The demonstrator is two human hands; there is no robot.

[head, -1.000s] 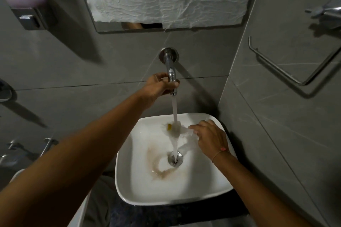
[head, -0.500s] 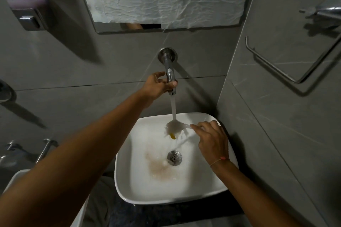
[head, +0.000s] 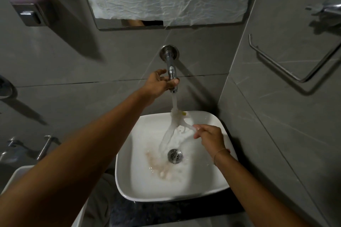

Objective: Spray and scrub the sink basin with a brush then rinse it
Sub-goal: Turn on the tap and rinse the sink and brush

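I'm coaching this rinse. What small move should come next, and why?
Probably sweep the brush in the right hand down to the brownish residue left of the drain; the left hand holds the tap running.

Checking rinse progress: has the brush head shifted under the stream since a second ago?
Yes. The brush now sits at the back rim of the sink basin, farther from the drain than before, held by the right hand.
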